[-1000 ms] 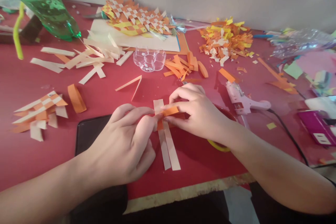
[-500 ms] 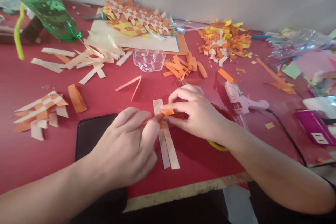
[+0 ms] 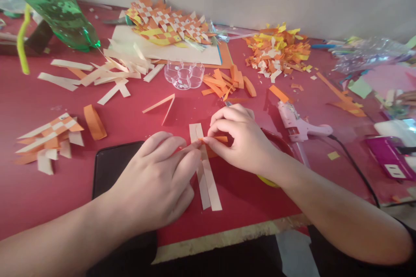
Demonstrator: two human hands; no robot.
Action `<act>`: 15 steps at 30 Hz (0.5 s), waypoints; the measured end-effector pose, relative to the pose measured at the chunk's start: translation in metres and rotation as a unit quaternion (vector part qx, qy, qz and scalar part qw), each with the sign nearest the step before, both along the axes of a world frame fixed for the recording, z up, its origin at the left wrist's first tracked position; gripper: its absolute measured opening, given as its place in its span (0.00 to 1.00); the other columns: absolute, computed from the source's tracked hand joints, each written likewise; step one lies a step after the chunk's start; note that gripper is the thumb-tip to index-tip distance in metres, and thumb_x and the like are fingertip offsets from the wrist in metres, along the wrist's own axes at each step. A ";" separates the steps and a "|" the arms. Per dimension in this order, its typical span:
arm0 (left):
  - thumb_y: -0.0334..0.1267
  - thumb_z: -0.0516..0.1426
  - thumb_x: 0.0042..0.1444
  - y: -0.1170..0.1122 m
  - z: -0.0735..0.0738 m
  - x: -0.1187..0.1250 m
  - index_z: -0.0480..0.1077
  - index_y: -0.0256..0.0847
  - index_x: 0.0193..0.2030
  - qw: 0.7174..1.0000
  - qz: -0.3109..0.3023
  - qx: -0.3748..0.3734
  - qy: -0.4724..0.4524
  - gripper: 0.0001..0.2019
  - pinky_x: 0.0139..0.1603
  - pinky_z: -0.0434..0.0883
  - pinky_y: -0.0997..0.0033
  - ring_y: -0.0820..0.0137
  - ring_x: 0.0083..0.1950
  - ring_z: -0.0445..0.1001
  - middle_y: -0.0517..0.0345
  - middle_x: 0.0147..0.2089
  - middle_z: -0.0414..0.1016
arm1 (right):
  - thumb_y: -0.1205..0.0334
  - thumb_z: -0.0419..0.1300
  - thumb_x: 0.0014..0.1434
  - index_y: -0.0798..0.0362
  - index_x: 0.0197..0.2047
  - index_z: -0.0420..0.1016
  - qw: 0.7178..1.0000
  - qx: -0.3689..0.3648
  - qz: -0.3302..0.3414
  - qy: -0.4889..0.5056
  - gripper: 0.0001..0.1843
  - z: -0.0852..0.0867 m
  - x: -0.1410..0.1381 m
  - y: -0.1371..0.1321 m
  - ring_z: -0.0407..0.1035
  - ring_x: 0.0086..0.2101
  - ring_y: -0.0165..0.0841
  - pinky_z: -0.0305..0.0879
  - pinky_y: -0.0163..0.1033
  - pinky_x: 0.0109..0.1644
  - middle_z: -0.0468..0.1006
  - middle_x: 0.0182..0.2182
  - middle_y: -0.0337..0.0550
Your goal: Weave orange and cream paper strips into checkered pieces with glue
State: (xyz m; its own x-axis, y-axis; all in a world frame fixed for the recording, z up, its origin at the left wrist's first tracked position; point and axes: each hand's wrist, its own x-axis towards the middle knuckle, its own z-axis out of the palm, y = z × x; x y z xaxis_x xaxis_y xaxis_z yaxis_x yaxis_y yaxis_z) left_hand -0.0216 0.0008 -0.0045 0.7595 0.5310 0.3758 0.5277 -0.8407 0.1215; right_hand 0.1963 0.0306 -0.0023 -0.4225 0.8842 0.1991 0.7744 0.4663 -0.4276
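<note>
Near the middle of the front edge of the red table (image 3: 182, 227), two cream strips (image 3: 208, 181) are laid lengthwise, near ends slightly splayed. An orange strip (image 3: 221, 139) is set across them, toward their far ends. By the right hand (image 3: 238, 134) it is pinched, thumb and forefinger together on the paper. The crossing is touched by the fingertips of the left hand (image 3: 162, 173); whether paper is clamped there cannot be told, contact being covered.

Risks, as judged: no glue or weight is seen on the cream strips, so skewing could be caused by early lifting of the left fingers. Both could be dragged out of line if the orange strip were pulled sideways, or a stray crease made by too tight a pinch.

Toward the right edge, the glue gun (image 3: 300, 126) is placed near the right forearm; its cord (image 3: 354, 160) could be snagged by a wide elbow swing. Heat cannot be judged.
</note>
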 end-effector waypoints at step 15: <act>0.32 0.50 0.58 0.005 0.000 -0.005 0.74 0.31 0.54 0.991 -0.009 -0.125 -0.039 0.20 0.52 0.64 0.41 0.50 0.50 0.69 0.44 0.54 0.77 | 0.65 0.63 0.58 0.52 0.25 0.73 1.000 -0.019 -0.014 -0.010 0.10 0.002 -0.002 0.001 0.64 0.41 0.36 0.56 0.47 0.49 0.75 0.35 0.41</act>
